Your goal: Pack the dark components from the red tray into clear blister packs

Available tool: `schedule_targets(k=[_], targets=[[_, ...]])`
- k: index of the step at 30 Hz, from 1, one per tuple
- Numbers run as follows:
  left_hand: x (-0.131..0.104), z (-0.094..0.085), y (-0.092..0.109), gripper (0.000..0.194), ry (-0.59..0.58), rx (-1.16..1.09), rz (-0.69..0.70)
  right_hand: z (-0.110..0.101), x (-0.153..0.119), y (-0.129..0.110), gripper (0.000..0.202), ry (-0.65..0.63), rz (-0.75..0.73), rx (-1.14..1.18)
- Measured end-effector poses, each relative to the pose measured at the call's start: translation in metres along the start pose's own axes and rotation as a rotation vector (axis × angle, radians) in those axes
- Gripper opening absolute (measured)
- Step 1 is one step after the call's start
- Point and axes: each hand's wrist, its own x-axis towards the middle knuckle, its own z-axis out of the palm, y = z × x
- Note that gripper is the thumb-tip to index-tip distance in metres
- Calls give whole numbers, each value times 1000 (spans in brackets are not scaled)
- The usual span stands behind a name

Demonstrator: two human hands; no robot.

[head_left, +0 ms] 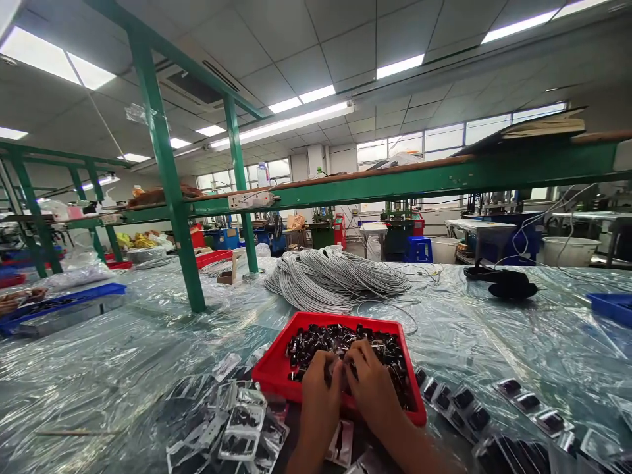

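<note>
A red tray (340, 320) full of small black parts (316, 339) stands in front of me on the plastic-covered table. Over its near side, my left hand (322, 382) and my right hand (368, 378) meet with fingers curled and thumbs close together. Both hands look closed around something small, but the fingers hide what it is. Below the hands lies a clear pack with a dark piece (340, 442). Left of the tray is a heap of clear plastic blister packs (241, 421), and to the right are strips of packs holding black parts (461, 405).
Behind the tray lies a big coil of grey cable (330, 280). A green post (185, 250) rises at the left under a green shelf beam (345, 191). Black items (511, 288) and a blue tray (612, 308) sit at the right. Another person's hands (20, 299) work at the far left.
</note>
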Motion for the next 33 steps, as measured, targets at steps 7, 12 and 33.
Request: schedule_targets(k=[7, 12, 33], targets=[[-3, 7, -5, 28, -36, -67, 59, -6, 3, -5, 14, -51, 89, 79], [4, 4, -17, 33, 63, -66, -61, -10, 11, 6, 10, -17, 244, 211], [10, -21, -7, 38, -339, -737, -260, -19, 17, -1, 51, -536, 747, 1238]])
